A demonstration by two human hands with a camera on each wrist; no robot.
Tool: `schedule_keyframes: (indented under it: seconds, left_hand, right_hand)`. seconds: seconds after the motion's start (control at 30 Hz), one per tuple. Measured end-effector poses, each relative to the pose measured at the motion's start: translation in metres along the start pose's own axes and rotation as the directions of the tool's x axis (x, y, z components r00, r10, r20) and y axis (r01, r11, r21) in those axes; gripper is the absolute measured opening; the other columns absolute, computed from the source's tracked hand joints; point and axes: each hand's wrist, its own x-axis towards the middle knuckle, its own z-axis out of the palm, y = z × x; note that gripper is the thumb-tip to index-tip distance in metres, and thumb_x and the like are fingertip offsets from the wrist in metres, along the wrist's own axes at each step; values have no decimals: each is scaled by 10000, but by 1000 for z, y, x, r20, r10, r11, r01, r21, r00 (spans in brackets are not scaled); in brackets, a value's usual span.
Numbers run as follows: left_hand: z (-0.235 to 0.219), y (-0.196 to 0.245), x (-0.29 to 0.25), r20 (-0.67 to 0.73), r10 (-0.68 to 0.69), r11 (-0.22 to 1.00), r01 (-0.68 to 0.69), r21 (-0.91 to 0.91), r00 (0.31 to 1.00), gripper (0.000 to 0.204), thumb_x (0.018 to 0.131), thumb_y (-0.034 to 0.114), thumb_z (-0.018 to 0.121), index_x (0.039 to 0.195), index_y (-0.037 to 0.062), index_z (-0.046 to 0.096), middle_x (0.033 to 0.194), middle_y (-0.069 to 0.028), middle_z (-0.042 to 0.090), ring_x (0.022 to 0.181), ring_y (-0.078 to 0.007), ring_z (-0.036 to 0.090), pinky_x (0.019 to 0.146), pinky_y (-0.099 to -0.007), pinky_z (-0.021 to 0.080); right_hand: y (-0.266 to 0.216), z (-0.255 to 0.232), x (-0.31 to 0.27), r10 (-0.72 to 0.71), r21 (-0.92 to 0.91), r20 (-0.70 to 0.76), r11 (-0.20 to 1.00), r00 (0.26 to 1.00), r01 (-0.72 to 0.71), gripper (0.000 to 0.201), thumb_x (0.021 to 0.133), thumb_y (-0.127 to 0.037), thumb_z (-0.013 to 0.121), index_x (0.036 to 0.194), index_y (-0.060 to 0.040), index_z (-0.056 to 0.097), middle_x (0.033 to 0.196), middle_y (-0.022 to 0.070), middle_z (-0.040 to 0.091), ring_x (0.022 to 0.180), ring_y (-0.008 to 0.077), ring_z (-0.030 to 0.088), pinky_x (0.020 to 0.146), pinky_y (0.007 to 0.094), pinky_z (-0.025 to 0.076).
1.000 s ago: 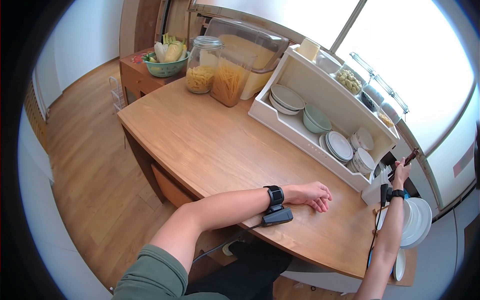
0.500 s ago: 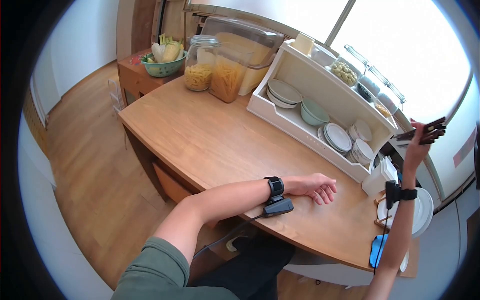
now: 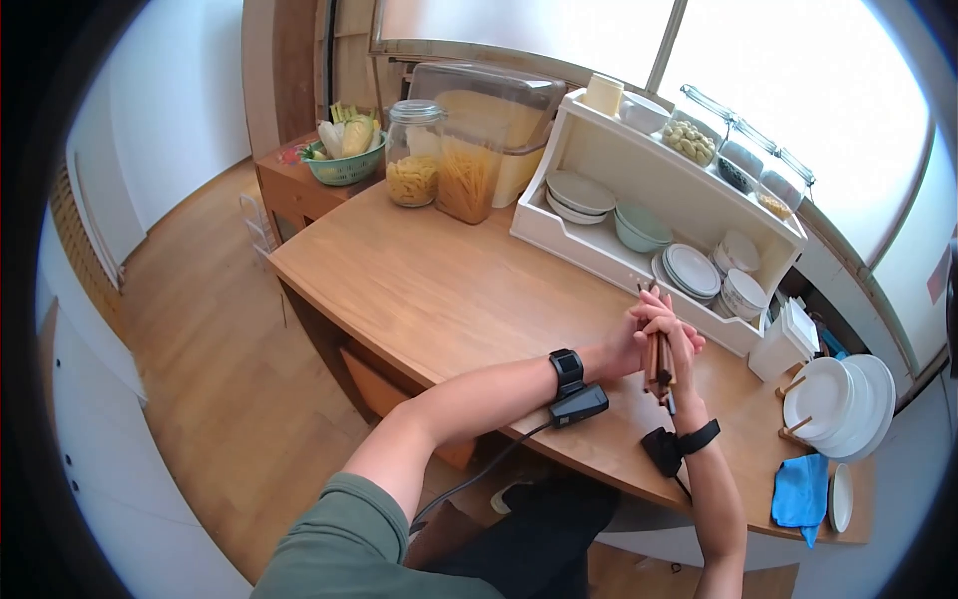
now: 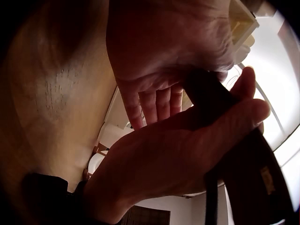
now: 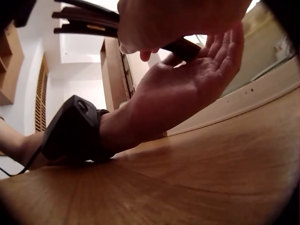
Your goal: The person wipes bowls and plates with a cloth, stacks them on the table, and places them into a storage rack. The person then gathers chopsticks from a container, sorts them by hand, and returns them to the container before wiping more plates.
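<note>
A bundle of dark brown chopsticks (image 3: 659, 367) is gripped in my right hand (image 3: 683, 341), above the front part of the wooden table. Their near ends stick out of the fist, and in the right wrist view the chopsticks (image 5: 86, 22) slant across to the other palm. My left hand (image 3: 625, 344) is right beside it, palm turned up and fingers fairly straight. The far ends of the bundle meet the left palm (image 5: 183, 89) near the base of the thumb. In the left wrist view the right thumb and fingers wrap the dark bundle (image 4: 255, 176).
Behind the hands stands a white shelf (image 3: 639, 287) with plates, bowls and jars. To the right are a lidded white container (image 3: 783, 344), white plates (image 3: 823, 399) in a wooden rack, and a blue cloth (image 3: 801, 491). Pasta jars (image 3: 412, 165) stand at the far left.
My right hand has brought the chopsticks from beside the white container, up, then left and down to my left hand. The left hand stays over the table, its palm now against the bundle's ends.
</note>
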Motion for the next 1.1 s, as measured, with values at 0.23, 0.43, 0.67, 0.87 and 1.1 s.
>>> schedule_keyframes:
  seconds: [0.23,0.43,0.67,0.87,1.1]
  left_hand:
    - [-8,12,8,-292,174,977,-128,170,940,504,957,434,378,1121,-5,562,1158,-167,610,1087,-260,576,978,-350,447]
    - [-8,29,14,-255,257,921,-156,357,932,410,964,362,414,1079,8,587,1117,-142,634,953,-226,620,870,-344,514]
    - [2,72,0,-250,685,660,-437,611,685,273,967,254,487,760,78,456,669,-45,550,620,-154,558,604,-286,475]
    - [29,66,-10,-93,677,320,-178,931,730,213,948,210,541,807,57,498,569,15,430,453,-76,419,423,-224,345]
    - [17,50,-6,-89,569,187,-23,982,818,246,935,257,579,807,49,550,571,26,483,485,-44,458,423,-211,382]
  right_hand:
    - [-50,80,62,741,-797,-355,-558,570,229,233,728,41,672,929,-75,648,1270,177,555,1277,288,451,1011,340,398]
    - [-46,79,70,854,-742,-154,-432,497,513,346,731,49,655,1037,-110,674,1401,187,405,1265,330,439,1021,376,390]
    - [-73,69,73,726,-724,-291,-593,623,352,395,867,-7,519,1259,-58,513,1338,210,450,1225,354,459,988,401,408]
    - [-80,53,65,524,-743,-583,-653,621,-147,335,949,-146,492,1252,-6,477,1210,162,545,1115,228,532,923,329,431]
    - [-89,48,69,488,-734,-641,-615,592,-288,392,933,-153,503,1291,-7,437,1226,138,528,1124,222,511,959,334,406]
